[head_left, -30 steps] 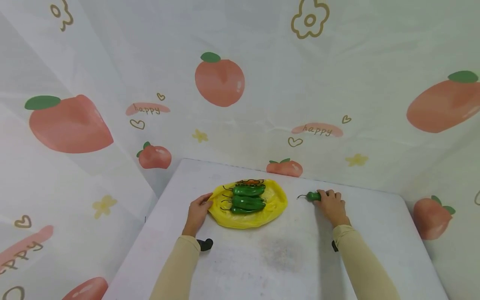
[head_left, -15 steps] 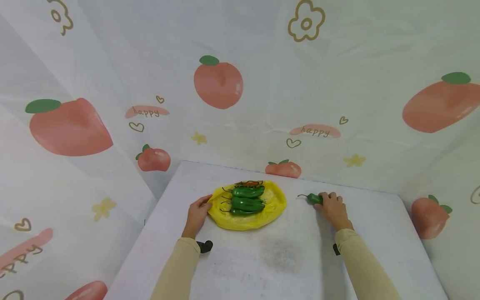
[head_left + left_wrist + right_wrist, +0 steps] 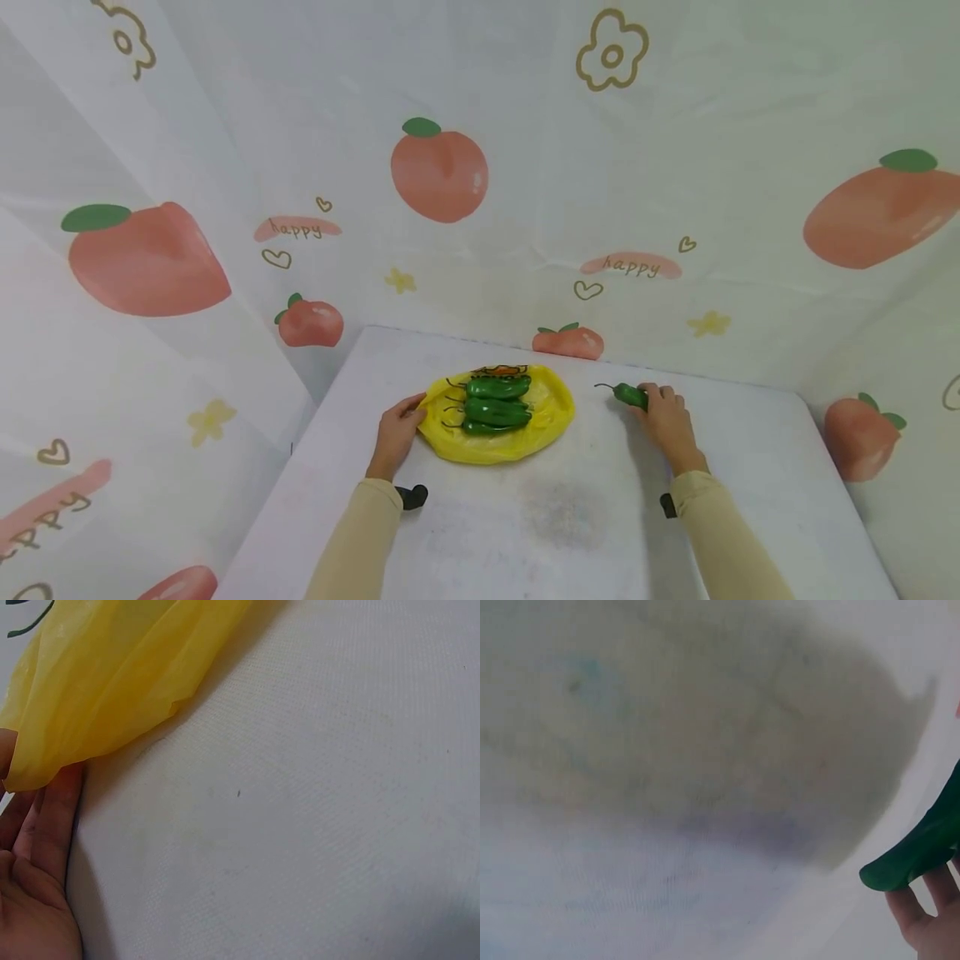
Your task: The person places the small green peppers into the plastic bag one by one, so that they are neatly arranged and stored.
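Observation:
On the white table lies a yellow plastic bag (image 3: 483,454), spread out with several green peppers (image 3: 498,387) in a row on it, their stems pointing left. My left hand (image 3: 396,437) pinches the bag's left edge between thumb and fingers. The left wrist view shows that yellow edge (image 3: 142,690) partly covering the fingers. Over to the right, my right hand (image 3: 671,427) holds a single green pepper (image 3: 628,394), its stem pointing left. In the right wrist view, the tip of this pepper (image 3: 900,870) juts past the fingers; whether it touches the table cannot be told.
A white table (image 3: 570,550) with a dark smudge stretches in front of the bag. Behind it and at both sides hangs a white fruit-print curtain (image 3: 517,233). Black straps (image 3: 412,497) show at both wrists.
My right hand has moved slightly toward me, and its pepper has tilted so that the stem end sits higher in view. My left hand keeps its grip on the bag's edge.

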`<state>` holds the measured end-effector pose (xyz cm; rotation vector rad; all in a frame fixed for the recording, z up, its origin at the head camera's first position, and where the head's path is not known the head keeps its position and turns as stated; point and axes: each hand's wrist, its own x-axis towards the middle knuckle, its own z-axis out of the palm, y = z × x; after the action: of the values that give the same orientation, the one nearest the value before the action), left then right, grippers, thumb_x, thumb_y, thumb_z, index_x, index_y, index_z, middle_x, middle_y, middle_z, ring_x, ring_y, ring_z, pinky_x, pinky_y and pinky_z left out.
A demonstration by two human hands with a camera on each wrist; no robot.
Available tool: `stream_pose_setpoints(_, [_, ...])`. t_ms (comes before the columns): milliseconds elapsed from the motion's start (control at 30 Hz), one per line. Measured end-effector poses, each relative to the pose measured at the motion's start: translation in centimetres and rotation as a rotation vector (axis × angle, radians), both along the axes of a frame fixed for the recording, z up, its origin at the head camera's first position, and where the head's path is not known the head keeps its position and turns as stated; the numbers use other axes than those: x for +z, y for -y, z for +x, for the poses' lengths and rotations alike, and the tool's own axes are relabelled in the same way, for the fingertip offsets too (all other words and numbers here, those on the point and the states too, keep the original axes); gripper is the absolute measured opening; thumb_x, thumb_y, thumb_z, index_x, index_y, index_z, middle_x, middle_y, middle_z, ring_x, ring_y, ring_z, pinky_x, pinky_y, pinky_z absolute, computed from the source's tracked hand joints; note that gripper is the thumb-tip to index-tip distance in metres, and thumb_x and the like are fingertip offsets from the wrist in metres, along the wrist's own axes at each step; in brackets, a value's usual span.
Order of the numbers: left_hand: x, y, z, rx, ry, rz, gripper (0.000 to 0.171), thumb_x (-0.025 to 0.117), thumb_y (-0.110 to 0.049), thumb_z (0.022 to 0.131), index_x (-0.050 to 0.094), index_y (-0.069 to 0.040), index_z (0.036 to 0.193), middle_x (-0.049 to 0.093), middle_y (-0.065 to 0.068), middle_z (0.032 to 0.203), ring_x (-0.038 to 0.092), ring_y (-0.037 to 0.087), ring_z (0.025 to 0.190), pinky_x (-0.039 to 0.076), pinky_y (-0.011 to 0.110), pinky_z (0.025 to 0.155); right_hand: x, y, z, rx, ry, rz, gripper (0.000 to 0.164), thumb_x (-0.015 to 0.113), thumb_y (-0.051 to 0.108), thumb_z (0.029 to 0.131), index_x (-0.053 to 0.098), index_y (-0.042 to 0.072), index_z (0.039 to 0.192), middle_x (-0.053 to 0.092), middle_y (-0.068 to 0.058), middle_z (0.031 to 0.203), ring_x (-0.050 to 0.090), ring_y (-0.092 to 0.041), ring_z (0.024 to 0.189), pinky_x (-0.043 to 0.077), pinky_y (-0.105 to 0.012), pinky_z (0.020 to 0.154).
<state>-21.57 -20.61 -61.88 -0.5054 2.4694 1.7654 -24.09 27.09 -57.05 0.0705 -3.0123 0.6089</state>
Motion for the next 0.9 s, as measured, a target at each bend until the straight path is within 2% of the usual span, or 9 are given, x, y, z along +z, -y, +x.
stream_pose_setpoints(267, [-0.4,0.1,-0.2,-0.002,-0.007,0.008,0.039,0.059,-0.024,0.101,0.063,-0.022,0.14,0.059,0.006,0.148,0.054,0.024,0.129,0.045,0.045,0.112,0.2,1.0,0.6,-0.023,-0.085,-0.04,0.047,0.072,0.022,0.093,0.054,0.001,0.131,0.054,-0.036,0.121,0.053,-0.053,0.104,0.046,-0.065,0.081])
stream_pose_setpoints(533, [-0.4,0.4,-0.4,-0.015,-0.018,0.006,0.04,0.06,-0.026,0.1,0.063,-0.023,0.14,0.059,0.006,0.147,0.052,0.026,0.134,0.044,0.047,0.114,0.7,1.6,0.8,-0.013,-0.091,-0.111,0.052,0.072,0.026,0.094,0.054,0.002,0.136,0.053,-0.034,0.127,0.05,-0.052,0.111,0.043,-0.065,0.086])
stream_pose_setpoints(767, [-0.1,0.3,-0.3,-0.009,-0.008,0.008,0.04,0.06,-0.027,0.1,0.063,-0.022,0.139,0.06,0.006,0.146,0.055,0.024,0.125,0.046,0.044,0.109,0.9,1.9,1.1,0.0,-0.105,-0.124,0.053,0.073,0.03,0.093,0.056,0.005,0.136,0.055,-0.03,0.127,0.05,-0.048,0.11,0.042,-0.06,0.086])
stream_pose_setpoints(900, [-0.1,0.2,-0.3,-0.01,-0.005,0.005,0.04,0.06,-0.026,0.1,0.063,-0.022,0.14,0.06,0.006,0.146,0.054,0.024,0.126,0.046,0.044,0.11,0.8,2.1,1.5,-0.001,-0.146,-0.128,0.053,0.076,0.028,0.091,0.058,0.004,0.134,0.056,-0.03,0.124,0.051,-0.047,0.107,0.042,-0.059,0.084])
